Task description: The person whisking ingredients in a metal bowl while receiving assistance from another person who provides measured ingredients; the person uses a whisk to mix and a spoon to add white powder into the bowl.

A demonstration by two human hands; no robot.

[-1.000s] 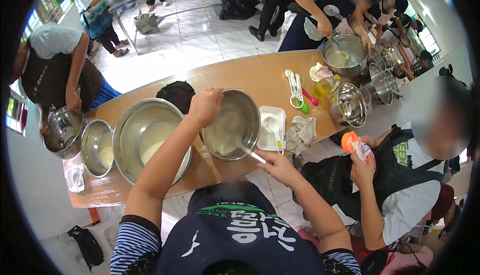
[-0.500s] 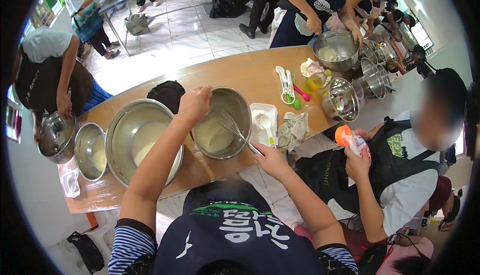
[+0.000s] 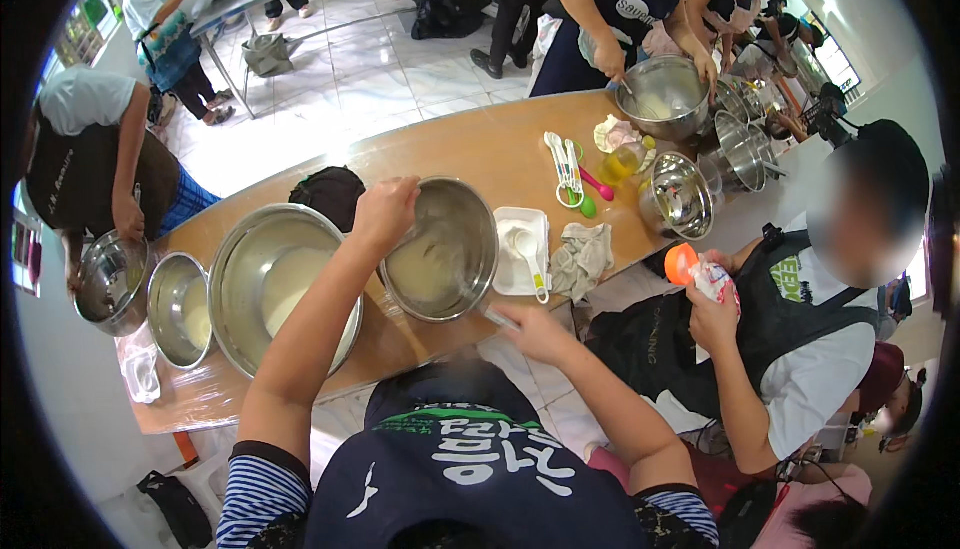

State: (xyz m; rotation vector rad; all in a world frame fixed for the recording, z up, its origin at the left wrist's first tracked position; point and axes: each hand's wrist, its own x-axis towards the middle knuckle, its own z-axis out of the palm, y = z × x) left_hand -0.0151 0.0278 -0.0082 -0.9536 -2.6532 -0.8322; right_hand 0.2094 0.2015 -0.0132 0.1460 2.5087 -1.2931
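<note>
Reaching up from the lower edge over a dark apron, the person's two bare forearms in striped sleeves meet at a steel mixing bowl [image 3: 440, 249] that sits on the near edge of a long wooden table [image 3: 480, 154]. Nearest, the right hand [image 3: 530, 324] is just off the bowl's near rim, fingers curled tight around the handle of a whisk [image 3: 478, 294] whose blurred wires run into the pale batter inside the bowl. Slightly further, the left hand [image 3: 385, 211] grips the bowl's far-left rim, fingers folded over the edge and pinching it. Just left of that bowl stands a larger steel bowl [image 3: 275, 289] with pale batter in it, then a smaller steel bowl [image 3: 180, 309] beside that, and at the table's left end a person in a dark apron holds another steel bowl [image 3: 110, 284]. Just right of the mixing bowl lies a white rectangular tray [image 3: 520, 249] with a white spoon on it, and a crumpled grey cloth [image 3: 582, 257] touches its right side. At the near right a seated person in a white shirt and dark apron holds a packet with an orange cap [image 3: 682, 262]. Beyond the tray lie coloured measuring spoons [image 3: 572, 171] and a glass of yellow liquid [image 3: 622, 161], with an empty steel bowl [image 3: 680, 194] to their right. At the far side another person stirs in a big steel bowl [image 3: 662, 97], and a dark bundle [image 3: 328, 194] lies behind the mixing bowl.
</note>
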